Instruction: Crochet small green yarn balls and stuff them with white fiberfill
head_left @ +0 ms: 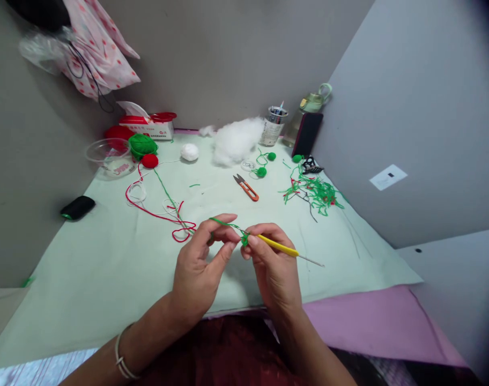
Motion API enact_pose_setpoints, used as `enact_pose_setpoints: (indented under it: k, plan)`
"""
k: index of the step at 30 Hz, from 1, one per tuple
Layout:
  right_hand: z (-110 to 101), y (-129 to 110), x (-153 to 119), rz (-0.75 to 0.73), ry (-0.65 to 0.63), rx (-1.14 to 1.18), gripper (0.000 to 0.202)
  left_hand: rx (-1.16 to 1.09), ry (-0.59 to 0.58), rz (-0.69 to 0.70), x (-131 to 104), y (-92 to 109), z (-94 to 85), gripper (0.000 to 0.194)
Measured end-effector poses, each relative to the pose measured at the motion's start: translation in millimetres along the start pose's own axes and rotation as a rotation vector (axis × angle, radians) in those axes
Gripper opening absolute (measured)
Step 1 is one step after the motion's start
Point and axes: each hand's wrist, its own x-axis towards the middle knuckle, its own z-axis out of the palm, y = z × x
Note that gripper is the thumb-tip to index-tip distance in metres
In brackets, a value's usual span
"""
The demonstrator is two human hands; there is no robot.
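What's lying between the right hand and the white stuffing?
In the head view, going out from the right hand: orange snips, then, closer to the stuffing, a small round container and a green ball.

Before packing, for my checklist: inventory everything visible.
Hook: 1, yellow, front
Crochet: 1, green, front
Snips: 1, orange, centre
Stuffing: 2, white, back
Yarn balls: 3+, red, green, white, left
Strands: several, mixed, left
Small balls: 3, green, right
Scraps: many, green, red, right
Clip: 1, black, right
Phone: 1, dark, right
Bottle: 1, greenish, right
Pen cup: 1, clear, back
Tissue box: 1, red-white, left
Tub: 1, clear, left
Small object: 1, black, left
Fabric: 1, pink, wall
Left hand: 1, bare, front
Right hand: 1, bare, front
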Motion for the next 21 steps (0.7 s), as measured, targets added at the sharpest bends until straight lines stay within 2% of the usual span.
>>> enact_pose_setpoints:
  k: [4,9,12,14,17,21]
  plan:
    - [-4,4,-3,-0.141,0.02,-0.129,0.007,-0.165,-0.056,-0.182,1,10,3.8,0.026]
    - [-1,4,-8,-0.353,0.049,-0.265,0.01,-0.286,-0.075,-0.274,1,10,5.7,0.032]
    - [2,3,-10,-0.416,0.052,-0.307,0.013,-0.353,-0.047,-0.314,1,7,7.6,0.039]
    - [2,2,-10,-0.39,0.047,-0.305,0.01,-0.397,-0.04,-0.349,3,6,7.9,0.038]
    - [-2,1,-7,-0.269,-0.019,-0.26,0.003,-0.438,-0.053,-0.413,6,10,5.6,0.037]
    - [-12,1,-5,-0.172,-0.11,-0.211,0.011,-0.421,-0.062,-0.458,9,16,0.8,0.053]
